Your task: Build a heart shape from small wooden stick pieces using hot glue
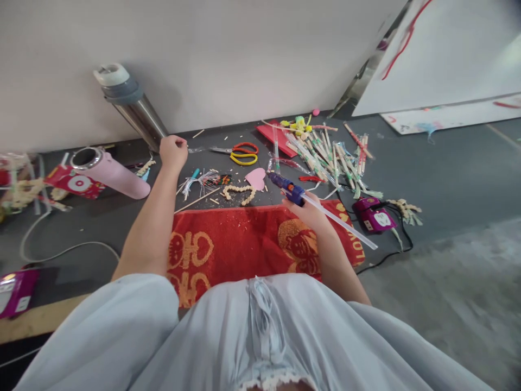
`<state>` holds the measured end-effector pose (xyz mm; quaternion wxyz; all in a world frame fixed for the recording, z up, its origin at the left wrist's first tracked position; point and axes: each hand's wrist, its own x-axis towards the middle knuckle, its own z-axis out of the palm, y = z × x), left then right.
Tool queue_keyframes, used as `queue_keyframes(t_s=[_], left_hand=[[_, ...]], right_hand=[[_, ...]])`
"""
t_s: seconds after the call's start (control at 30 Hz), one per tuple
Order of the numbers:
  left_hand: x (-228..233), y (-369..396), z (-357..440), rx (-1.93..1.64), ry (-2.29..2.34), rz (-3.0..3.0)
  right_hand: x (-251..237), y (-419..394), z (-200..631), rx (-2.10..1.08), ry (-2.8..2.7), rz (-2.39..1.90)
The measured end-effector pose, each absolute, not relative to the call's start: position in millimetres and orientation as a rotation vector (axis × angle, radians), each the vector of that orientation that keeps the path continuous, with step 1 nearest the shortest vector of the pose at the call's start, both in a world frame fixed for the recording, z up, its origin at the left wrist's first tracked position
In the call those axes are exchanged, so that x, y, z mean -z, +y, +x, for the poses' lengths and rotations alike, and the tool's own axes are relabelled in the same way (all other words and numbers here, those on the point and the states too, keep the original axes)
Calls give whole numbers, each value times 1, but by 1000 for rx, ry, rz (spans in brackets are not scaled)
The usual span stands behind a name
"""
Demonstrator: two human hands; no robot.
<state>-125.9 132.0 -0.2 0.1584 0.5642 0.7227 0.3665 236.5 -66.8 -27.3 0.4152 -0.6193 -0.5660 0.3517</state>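
Note:
My right hand (310, 213) is wrapped round a blue hot glue gun (290, 190), its nozzle pointing left. A long clear glue stick (345, 224) sticks out of the gun's back. My left hand (173, 153) is at the back of the table by the foot of a steel thermos (142, 117). Its fingers are closed; anything between them is too small to make out. Close to the nozzle lie a pink paper heart (256, 178) and a curved beige chain of small pieces (240, 189). Scissors (244, 154) with red and yellow handles lie between my hands.
A red towel (240, 239) lies along the front edge. Wrapped sticks (321, 152) are heaped at the back right, near a purple box (373, 214) with a black cord. At left, a pink tumbler (122, 179) leans near a white cable (69, 252). A white wall stands behind.

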Motion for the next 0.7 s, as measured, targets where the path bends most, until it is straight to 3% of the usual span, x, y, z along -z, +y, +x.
queue_keyframes(t_s=[0.17, 0.33, 0.7], left_hand=[[3, 85, -67, -1357, 1589, 1515], [26, 41, -29, -1436, 1094, 1077], [57, 23, -32, -1424, 837, 748]], right_hand=[[25, -51, 216, -968, -1319, -1463], [17, -43, 200, -1082, -1322, -1356], [6, -30, 174, -1337, -1236, -1263]])
